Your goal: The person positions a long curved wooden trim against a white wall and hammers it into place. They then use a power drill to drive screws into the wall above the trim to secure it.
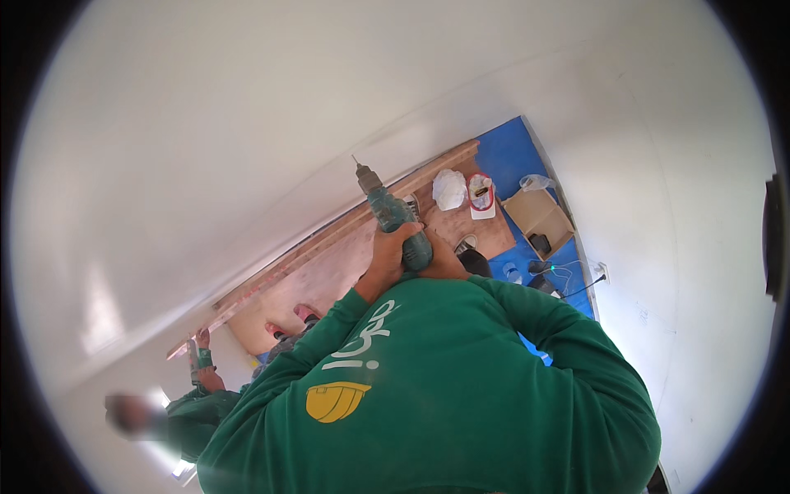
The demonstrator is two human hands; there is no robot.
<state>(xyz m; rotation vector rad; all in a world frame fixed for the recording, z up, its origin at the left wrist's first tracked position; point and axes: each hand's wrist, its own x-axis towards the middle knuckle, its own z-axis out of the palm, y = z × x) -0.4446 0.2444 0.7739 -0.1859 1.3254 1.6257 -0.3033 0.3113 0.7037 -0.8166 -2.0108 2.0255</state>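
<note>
A green and black power drill (393,212) is held in front of my chest, its thin bit pointing up and left toward the white wall. My left hand (387,253) wraps around the drill's left side, with the thumb over its body. Against the other side of the drill, my right hand (444,258) grips it low down; most of its fingers are hidden behind the tool. The bit's tip seems apart from the wall, though the depth is hard to judge.
A long wooden board (329,235) runs along the wall's foot. On the right are a white plastic bag (449,190), a red-rimmed container (480,191), an open cardboard box (539,216) and cables (586,286) on blue sheeting. At lower left, a co-worker (206,412) holds a tool by the board.
</note>
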